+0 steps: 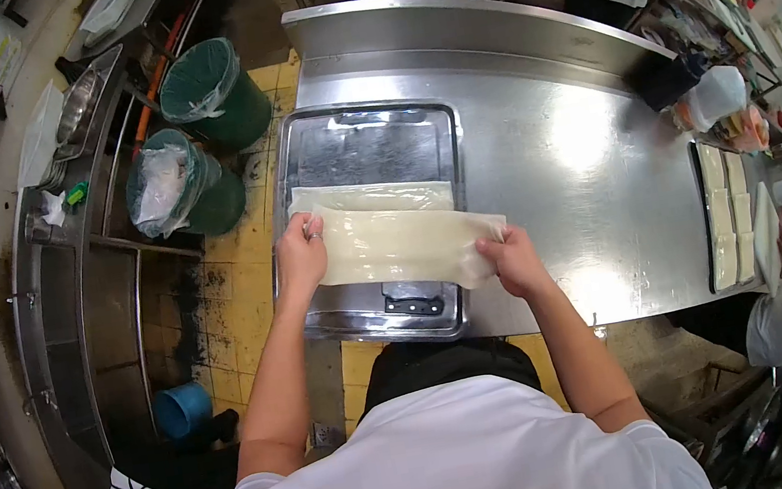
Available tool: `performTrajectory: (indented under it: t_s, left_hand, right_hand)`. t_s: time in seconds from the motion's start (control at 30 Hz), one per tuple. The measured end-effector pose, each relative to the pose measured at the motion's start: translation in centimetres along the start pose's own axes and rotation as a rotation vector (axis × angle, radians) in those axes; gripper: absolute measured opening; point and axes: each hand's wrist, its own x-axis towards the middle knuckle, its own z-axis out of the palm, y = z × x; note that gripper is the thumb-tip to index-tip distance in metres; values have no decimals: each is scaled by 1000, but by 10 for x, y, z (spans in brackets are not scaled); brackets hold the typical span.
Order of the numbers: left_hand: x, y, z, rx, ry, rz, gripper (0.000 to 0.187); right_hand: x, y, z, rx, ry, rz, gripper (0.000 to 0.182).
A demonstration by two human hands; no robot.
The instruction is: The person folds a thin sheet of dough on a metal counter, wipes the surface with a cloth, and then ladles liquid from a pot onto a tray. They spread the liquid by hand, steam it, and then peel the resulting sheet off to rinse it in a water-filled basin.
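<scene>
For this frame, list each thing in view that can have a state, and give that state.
Left hand: gripping the left end of the dough sheet.
Right hand: gripping its right end.
Dough sheet: stretched between the hands over the tray.
Second sheet: lying flat in the tray.
Metal tray: on the counter, far half bare.
Green bins: lined with bags.

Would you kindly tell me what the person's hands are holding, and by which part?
Both hold one pale dough sheet over the metal tray: the left hand grips its left end, the right hand its right end.
</scene>
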Motion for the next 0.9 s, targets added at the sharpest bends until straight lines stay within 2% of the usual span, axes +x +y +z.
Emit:
performTrajectory:
  t_s: [0.17, 0.3, 0.57, 0.9]
  left_hand:
    - [41, -44, 2, -100, 12, -2, 22]
    - [68, -54, -1, -111, 6, -3, 22]
    - [94, -60, 1, -79, 10, 15, 21]
    - [100, -60, 0, -83, -14, -18, 19]
  right_hand:
    - [37, -13, 42, -97, 6, 29, 33]
    - [61, -18, 58, -103, 42, 45, 35]
    - [80, -26, 66, -20, 63, 83, 33]
    - [86, -27, 68, -78, 54, 145, 32]
